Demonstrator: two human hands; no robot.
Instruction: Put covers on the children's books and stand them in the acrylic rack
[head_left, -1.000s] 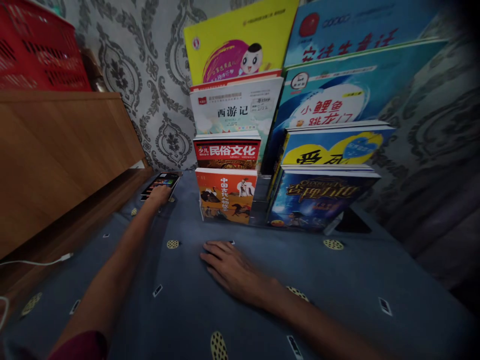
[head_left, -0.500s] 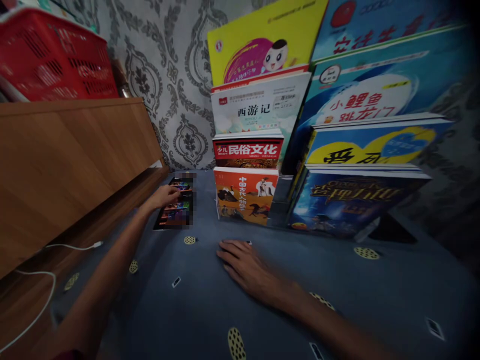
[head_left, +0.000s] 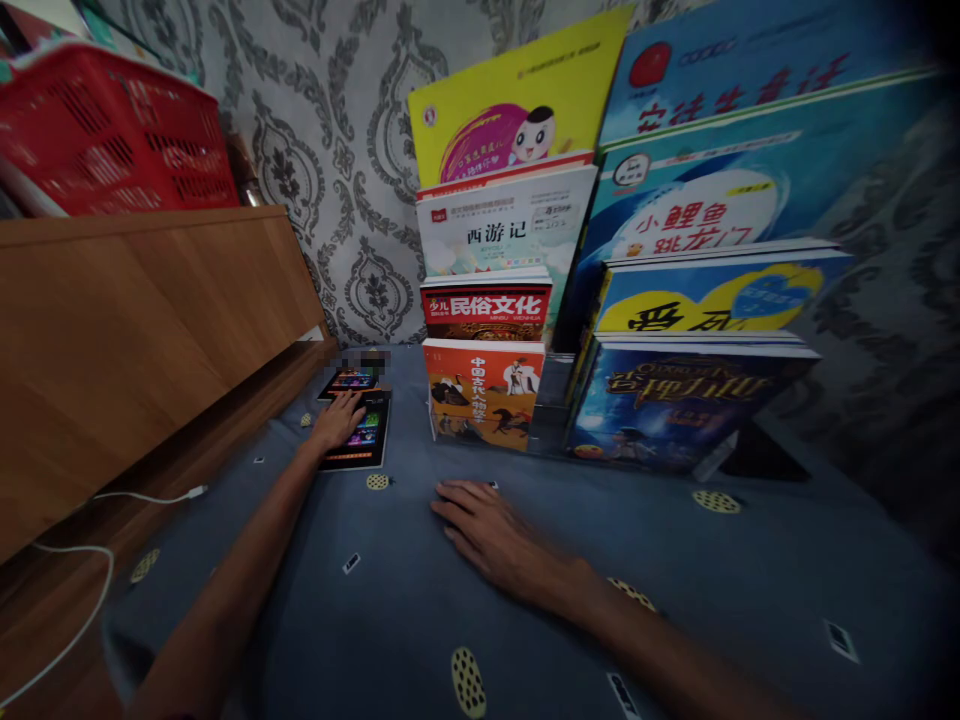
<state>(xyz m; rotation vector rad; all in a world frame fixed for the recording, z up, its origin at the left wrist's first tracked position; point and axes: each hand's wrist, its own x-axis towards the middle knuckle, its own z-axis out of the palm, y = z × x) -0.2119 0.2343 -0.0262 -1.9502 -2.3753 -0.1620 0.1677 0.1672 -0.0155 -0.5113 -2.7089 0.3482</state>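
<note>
My left hand (head_left: 341, 420) lies palm down with its fingers stretched out. It rests on a thin dark booklet-like item (head_left: 369, 440) with small bright pictures and a pale edge; whether it is a book or a card I cannot tell. Just behind it lies a similar dark item (head_left: 352, 381), partly blurred out. Flat on the blue-grey cloth (head_left: 405, 600), my right hand (head_left: 480, 520) has its fingers loosely spread and holds nothing. In front of it an orange book (head_left: 487, 395) stands at the front of a stepped row.
More books stand upright, among them a dark blue one (head_left: 675, 400) and a yellow one (head_left: 517, 110). To the left, a wooden cabinet (head_left: 150, 340) carries a red plastic basket (head_left: 112, 130). A white cable (head_left: 154, 495) lies beside the cloth. Patterned wallpaper (head_left: 352, 170) rises behind.
My left hand has moved slightly towards me, from bent fingers over the dark item to lying flat. Two dark items now show apart, one behind the other. The right hand stays put.
</note>
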